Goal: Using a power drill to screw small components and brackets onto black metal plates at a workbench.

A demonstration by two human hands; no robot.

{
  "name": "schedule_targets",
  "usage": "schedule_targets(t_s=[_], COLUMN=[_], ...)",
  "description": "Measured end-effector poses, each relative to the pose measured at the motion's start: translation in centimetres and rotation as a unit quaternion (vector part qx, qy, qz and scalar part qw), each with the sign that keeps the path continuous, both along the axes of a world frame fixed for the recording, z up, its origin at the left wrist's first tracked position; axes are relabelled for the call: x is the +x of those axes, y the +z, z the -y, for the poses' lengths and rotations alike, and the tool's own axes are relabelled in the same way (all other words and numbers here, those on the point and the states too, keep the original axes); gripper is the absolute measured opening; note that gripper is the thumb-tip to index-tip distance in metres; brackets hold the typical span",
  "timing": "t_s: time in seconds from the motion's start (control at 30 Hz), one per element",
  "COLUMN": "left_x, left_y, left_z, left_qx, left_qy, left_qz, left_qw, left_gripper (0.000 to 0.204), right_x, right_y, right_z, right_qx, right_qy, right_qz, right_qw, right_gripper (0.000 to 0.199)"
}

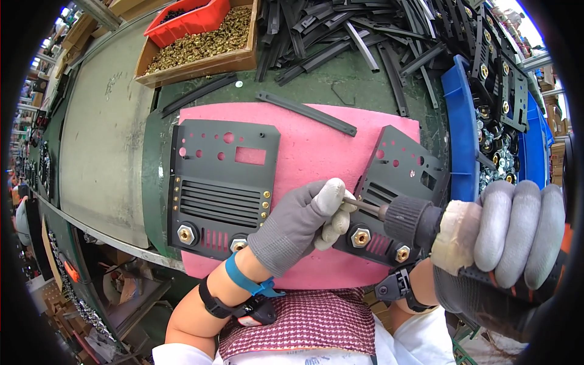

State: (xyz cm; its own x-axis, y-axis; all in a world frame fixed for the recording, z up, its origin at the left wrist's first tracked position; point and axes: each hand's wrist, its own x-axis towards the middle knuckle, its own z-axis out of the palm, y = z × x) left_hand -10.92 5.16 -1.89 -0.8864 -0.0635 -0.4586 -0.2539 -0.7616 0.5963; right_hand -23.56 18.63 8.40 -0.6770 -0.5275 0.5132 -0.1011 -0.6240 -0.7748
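Left hand (301, 222) pinched closed on driver bit (363, 205), steadying its tip. Bit axis running leftward from power screwdriver (426, 225), over tilted black panel (398, 188) on pink foam pad (316, 146). Right hand (517, 234) wrapped shut around screwdriver.

Bare pink foam pad (316, 137) lay open between two black panels (222, 182); black strips (340, 36) crowded the table behind, a blue bin (462, 121) blocked the right.

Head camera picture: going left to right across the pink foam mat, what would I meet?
Left black panel → left hand pinching the driver bit → right black panel → power screwdriver → right hand.
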Motion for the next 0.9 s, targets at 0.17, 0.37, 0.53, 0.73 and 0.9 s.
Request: schedule_targets(t_s=[0.17,0.37,0.53,0.73,0.9], left_x=[0.1,-0.4,-0.6,-1.3,-1.5], left_y=[-0.5,-0.3,0.5,0.0,-0.6], left_z=[-0.4,-0.5,-0.2,-2.7,-3.2], left_qx=[-0.009,0.016,0.015,-0.359,-0.395], left_qy=[0.020,0.043,0.026,-0.046,-0.020], left_qz=[-0.010,-0.029,0.079,0.080,0.063], left_qw=[1.000,0.999,0.996,0.929,0.916], left_gripper=[0.044,0.045,0.046,0.051,0.050], right_x=[-0.2,-0.6,-1.0,-1.4,-2.9], right_y=[0.0,-0.1,-0.2,-1.2,-2.6], right_z=[0.1,0.3,0.8,1.8,2.6], right_qx=[0.007,0.021,0.058,0.126,0.084], right_qy=[-0.001,0.000,-0.002,-0.005,0.017], right_qz=[0.001,0.002,0.003,-0.014,-0.081], right_qw=[1.000,1.000,0.998,0.992,0.993], right_gripper=[0.048,0.044,0.042,0.042,0.056])
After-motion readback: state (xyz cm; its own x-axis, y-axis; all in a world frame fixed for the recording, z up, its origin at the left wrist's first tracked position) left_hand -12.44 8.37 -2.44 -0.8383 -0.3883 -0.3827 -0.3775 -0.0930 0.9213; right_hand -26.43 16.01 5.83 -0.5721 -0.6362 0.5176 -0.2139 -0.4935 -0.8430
